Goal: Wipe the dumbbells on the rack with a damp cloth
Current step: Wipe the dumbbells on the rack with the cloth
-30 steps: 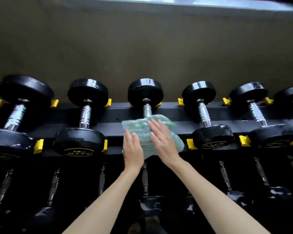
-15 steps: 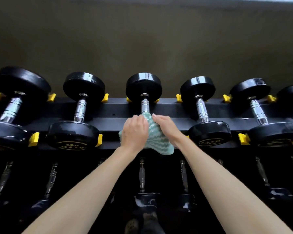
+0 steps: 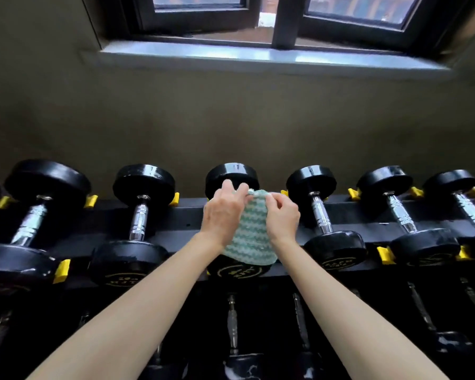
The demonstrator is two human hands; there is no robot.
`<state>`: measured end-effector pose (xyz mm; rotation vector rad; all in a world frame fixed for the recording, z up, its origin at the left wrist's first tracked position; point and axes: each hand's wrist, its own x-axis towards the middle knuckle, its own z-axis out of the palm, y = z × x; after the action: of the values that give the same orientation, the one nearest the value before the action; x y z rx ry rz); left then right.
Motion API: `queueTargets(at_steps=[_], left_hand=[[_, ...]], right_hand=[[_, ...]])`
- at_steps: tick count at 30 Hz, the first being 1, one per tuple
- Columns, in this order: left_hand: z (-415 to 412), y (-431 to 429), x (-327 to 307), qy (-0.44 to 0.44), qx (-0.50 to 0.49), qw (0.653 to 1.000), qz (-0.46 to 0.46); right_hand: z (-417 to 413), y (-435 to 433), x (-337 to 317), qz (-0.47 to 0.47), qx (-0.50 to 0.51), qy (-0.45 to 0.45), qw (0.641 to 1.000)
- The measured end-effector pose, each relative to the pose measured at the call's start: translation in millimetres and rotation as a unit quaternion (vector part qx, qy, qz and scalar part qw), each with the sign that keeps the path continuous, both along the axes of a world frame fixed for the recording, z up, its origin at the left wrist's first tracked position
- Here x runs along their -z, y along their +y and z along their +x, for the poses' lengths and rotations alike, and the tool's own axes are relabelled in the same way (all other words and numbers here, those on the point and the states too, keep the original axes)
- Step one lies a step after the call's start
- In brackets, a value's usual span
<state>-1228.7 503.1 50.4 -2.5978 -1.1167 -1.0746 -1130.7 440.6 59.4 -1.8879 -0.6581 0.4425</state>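
Note:
A row of black dumbbells with chrome handles lies on the top shelf of a dark rack [image 3: 181, 218]. A green-and-white wavy cloth [image 3: 248, 231] is draped over the handle of the middle dumbbell [image 3: 232, 176], hiding the handle and part of the near head. My left hand [image 3: 222, 212] grips the cloth's left side, its fingertips reaching the far head. My right hand [image 3: 281, 213] pinches the cloth's upper right edge with curled fingers.
Neighbouring dumbbells sit close on both sides, one to the left [image 3: 140, 215] and one to the right [image 3: 320, 212], parted by yellow stops [image 3: 62, 270]. More dumbbells lie on a lower shelf [image 3: 232, 325]. A wall and a window sill [image 3: 258, 57] rise behind the rack.
Both hands have slid the cloth away from me along the middle dumbbell's handle, from the near head up toward the far head. The camera has tilted up, showing the window.

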Motion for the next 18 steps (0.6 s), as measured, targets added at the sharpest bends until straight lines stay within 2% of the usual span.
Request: queueTargets(at_steps=[3,6,8,10,12,15,18], left_hand=[[7,37,-13,-0.023,-0.06,0.998,0.015],[16,79,-20,-0.056,-0.125,0.991,-0.004],[24,104,-14,-0.031,-0.167,0.976,-0.138],[31,125,5,0.042,-0.204,0.929,-0.306],[36,141,29,0.044,-0.195,0.883,-0.424],[38,152,48,0.0,-0.125,0.858,-0.499],[39,142,50,-0.115,-0.135,0.826,-0.535]], right_hand=[[9,45,-16,0.05,0.022,-0.033,0.998],[10,97,-26,0.096,0.052,-0.125,0.986],[12,132,-18,0.044,0.014,-0.17,0.984],[20,157,3,-0.039,-0.085,-0.157,0.983],[28,169,23,-0.099,-0.21,-0.137,0.963],[41,177,32,-0.172,-0.276,-0.186,0.927],[47,180,25,-0.238,-0.318,-0.22,0.891]])
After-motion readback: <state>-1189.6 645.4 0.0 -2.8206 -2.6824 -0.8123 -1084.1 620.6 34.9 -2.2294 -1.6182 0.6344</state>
